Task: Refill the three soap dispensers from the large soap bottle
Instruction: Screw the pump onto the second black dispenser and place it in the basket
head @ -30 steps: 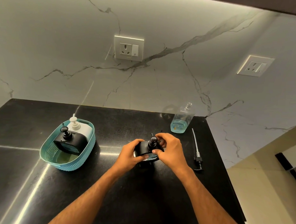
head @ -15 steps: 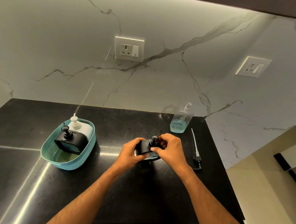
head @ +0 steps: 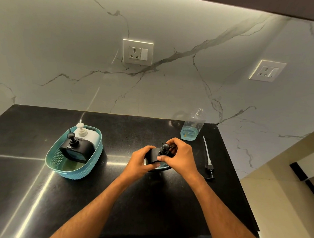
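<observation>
Your left hand (head: 139, 161) grips the squat black soap dispenser (head: 155, 157) mid-counter while your right hand (head: 179, 158) pinches its round pump top (head: 165, 148). Cross-threading or tipping could spill soap.

Home kitchen or utility counter.
Black polished stone counter (head: 149, 207) in a corner against a white marble-look wall (head: 171, 92), two wall sockets (head: 137, 52) (head: 267, 70), dark cabinet underside (head: 263, 6) overhead with light glowing below it. Teal basket (head: 74, 174) holding soap dispensers (head: 80, 148), beige tiled floor (head: 283, 203) at right.
</observation>
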Demonstrator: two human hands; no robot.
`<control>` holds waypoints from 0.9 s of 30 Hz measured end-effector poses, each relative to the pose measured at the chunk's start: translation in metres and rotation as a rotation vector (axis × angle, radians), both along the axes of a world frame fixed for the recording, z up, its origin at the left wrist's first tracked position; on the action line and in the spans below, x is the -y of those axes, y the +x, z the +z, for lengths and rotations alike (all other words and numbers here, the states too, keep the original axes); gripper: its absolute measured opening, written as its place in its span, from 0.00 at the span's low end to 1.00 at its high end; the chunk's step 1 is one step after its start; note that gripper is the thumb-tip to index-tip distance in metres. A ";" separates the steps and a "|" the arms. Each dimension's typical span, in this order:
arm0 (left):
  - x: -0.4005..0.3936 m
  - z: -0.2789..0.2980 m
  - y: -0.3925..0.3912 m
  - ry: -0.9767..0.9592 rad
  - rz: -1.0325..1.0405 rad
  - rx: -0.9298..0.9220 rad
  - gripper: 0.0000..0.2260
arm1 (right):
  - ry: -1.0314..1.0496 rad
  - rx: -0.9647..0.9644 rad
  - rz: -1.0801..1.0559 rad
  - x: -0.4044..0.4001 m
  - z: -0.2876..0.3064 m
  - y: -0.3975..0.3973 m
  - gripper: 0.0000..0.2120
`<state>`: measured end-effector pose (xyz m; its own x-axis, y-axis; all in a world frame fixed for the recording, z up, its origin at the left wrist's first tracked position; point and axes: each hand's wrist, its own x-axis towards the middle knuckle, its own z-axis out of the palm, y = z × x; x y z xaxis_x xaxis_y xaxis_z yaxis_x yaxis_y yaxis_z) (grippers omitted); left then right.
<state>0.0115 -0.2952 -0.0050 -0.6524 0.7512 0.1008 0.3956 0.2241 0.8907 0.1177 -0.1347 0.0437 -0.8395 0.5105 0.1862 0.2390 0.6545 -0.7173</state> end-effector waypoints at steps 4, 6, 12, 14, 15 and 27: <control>0.001 -0.001 0.002 0.008 -0.002 0.000 0.22 | 0.020 -0.019 0.052 0.002 0.002 0.002 0.27; 0.001 -0.002 0.003 0.010 -0.006 -0.016 0.22 | 0.044 -0.020 0.048 0.003 0.004 0.002 0.23; 0.003 -0.004 0.003 0.020 -0.009 -0.021 0.22 | 0.117 0.018 0.004 0.010 0.009 0.003 0.24; 0.005 -0.005 0.003 0.025 -0.003 -0.017 0.22 | 0.128 0.007 0.056 0.011 0.010 0.004 0.25; 0.005 -0.005 0.003 0.026 -0.001 -0.018 0.22 | 0.139 0.002 0.074 0.011 0.010 0.005 0.24; 0.014 -0.009 0.000 0.022 -0.009 -0.008 0.22 | 0.222 0.024 0.077 0.021 0.008 0.001 0.20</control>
